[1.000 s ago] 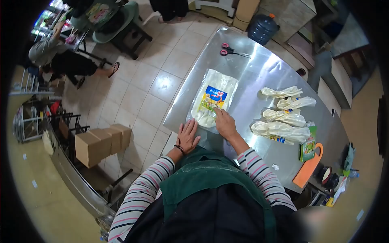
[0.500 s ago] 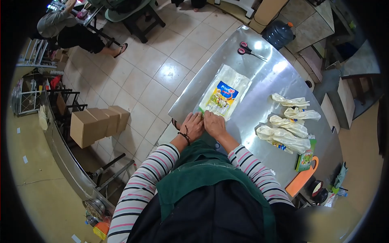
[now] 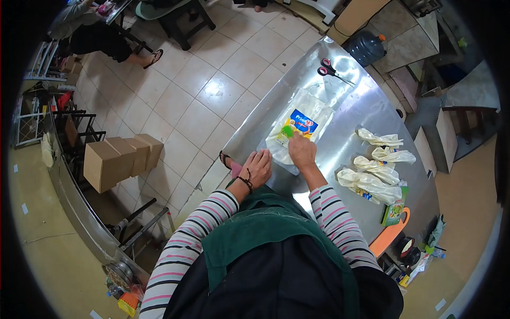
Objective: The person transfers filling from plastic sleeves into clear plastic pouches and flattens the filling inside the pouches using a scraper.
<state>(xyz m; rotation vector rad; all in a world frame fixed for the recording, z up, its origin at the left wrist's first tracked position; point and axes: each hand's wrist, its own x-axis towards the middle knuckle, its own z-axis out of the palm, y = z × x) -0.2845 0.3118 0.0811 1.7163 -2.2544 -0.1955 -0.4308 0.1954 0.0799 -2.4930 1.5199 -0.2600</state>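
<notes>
A flat clear-and-white plastic bag (image 3: 311,106) with a blue and yellow printed label lies on the metal table (image 3: 287,69). My right hand (image 3: 302,151) is over the lower part of the bag, its fingers closed on a small bright green object (image 3: 287,131). The fist hides most of that object, so its kind does not show. My left hand (image 3: 257,167) lies flat with fingers stretched out, by the bag's lower left corner at the table's near edge. It appears to hold nothing.
Scissors (image 3: 332,70) lie beyond the bag. On the right are several twisted white bags (image 3: 378,169), a green packet (image 3: 393,212) and an orange board (image 3: 391,233). A water jug (image 3: 366,48) stands past the table. Cardboard boxes (image 3: 103,165) and another person (image 3: 98,40) are to the left.
My hands were together at the bag's near edge and have come apart. My right hand has moved up over the bag with the green object. My left hand has flattened out.
</notes>
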